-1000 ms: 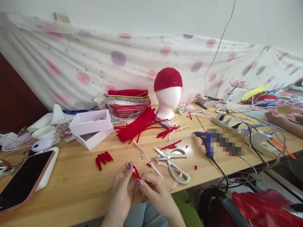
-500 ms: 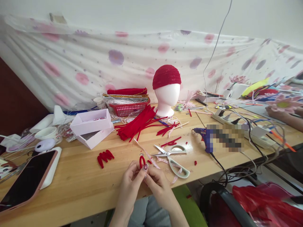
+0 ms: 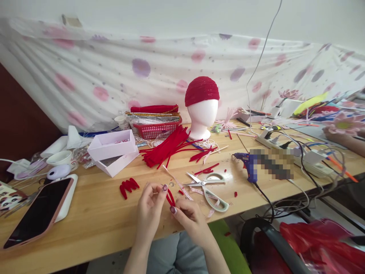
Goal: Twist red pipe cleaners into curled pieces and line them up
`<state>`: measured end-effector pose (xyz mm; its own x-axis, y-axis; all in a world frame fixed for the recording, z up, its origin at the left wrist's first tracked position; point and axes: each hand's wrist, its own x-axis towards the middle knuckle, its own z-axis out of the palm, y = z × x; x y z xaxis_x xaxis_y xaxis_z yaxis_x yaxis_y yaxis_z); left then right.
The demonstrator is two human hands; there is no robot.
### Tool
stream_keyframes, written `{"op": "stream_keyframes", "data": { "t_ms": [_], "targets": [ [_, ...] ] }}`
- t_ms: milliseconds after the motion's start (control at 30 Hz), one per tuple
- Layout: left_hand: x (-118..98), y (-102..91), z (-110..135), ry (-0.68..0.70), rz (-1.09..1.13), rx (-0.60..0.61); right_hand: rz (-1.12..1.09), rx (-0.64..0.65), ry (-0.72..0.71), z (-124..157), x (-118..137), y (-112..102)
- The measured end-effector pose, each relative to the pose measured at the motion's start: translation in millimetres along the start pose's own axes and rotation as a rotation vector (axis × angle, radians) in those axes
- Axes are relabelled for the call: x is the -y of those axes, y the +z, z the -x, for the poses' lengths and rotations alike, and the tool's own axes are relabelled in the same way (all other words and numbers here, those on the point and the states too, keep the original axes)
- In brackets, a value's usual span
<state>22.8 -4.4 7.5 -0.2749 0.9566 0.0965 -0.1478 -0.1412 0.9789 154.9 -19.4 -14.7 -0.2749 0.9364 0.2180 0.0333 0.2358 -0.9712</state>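
Observation:
Both hands work over the near edge of the wooden table (image 3: 94, 224). My left hand (image 3: 150, 209) and my right hand (image 3: 188, 217) pinch a short bent piece of red pipe cleaner (image 3: 170, 198) between thumbs and fingertips. Several finished red loops (image 3: 128, 186) lie to the left of my hands. Scissors (image 3: 209, 188) and a measuring tape (image 3: 182, 188) rest just right of the hands. A pile of long red pipe cleaners (image 3: 168, 146) lies further back, in front of a white foam head (image 3: 202, 118) wearing a red cap.
A phone (image 3: 40, 213) on a white stand lies at the left edge, with pink boxes (image 3: 112, 150) and a red basket (image 3: 155, 129) behind. A blue glue gun (image 3: 248, 163), power strip and tangled cables (image 3: 299, 160) fill the right side. Another person's arm (image 3: 346, 140) rests far right.
The hands turned the red piece from an upright loop to a bent shape held lower between the fingertips. The camera shifted slightly.

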Motion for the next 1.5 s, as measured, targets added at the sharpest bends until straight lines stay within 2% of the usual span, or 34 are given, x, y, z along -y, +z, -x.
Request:
{"op": "stream_keyframes", "data": {
  "t_ms": [67, 133, 233, 300, 433, 600, 733, 867, 1000, 1133, 1233, 1400, 1500],
  "targets": [
    [1.5, -4.5, -3.4, -0.017, -0.026, -0.028, -0.012, 0.003, 0.011, -0.3, -0.4, -0.2],
    [4.6, -6.6, -2.8, -0.137, 0.03, -0.019, -0.023, 0.0, 0.02, -0.8, -1.1, 0.1],
    [7.1, -4.3, 3.0, -0.352, 0.229, 0.081, -0.033, 0.004, 0.035, -1.3, -1.2, 0.7],
    [5.6, -0.7, 6.2, -0.429, 0.358, 0.165, -0.045, 0.013, 0.044, -1.3, -0.4, 0.6],
    [-0.3, 4.7, 6.5, -0.497, 0.546, 0.228, -0.078, 0.047, 0.079, -0.7, 2.0, -1.1],
    [-1.2, 5.8, 5.4, -0.546, 0.61, 0.157, -0.125, 0.099, 0.12, 0.0, 3.8, -3.2],
    [1.8, 0.9, -0.4, -0.483, 0.583, 0.04, -0.124, 0.119, 0.112, -0.1, 2.9, -3.4],
    [1.6, -9.6, -9.9, -0.269, 0.413, -0.1, -0.105, 0.099, 0.098, -0.2, 0.5, -2.6],
    [-3.3, -12.6, -5.9, -0.194, 0.091, -0.019, -0.053, 0.056, 0.063, -0.5, -1.0, -0.7],
    [-6.6, -9.1, 0.7, -0.225, 0.038, 0.055, 0.04, 0.039, 0.034, -0.7, -2.2, 1.1],
    [-8.3, -11.7, -4.3, -0.19, 0.053, 0.023, 0.088, 0.04, 0.045, -1.5, -2.9, 0.9],
    [-17.3, -26.1, -25.2, -0.012, -0.024, -0.109, 0.055, 0.033, 0.056, -3.6, -2.3, -1.2],
    [-23.9, -35.6, -42.8, 0.019, -0.214, -0.06, 0.034, 0.026, 0.076, -4.3, -2.4, -0.6]
  ]
}}
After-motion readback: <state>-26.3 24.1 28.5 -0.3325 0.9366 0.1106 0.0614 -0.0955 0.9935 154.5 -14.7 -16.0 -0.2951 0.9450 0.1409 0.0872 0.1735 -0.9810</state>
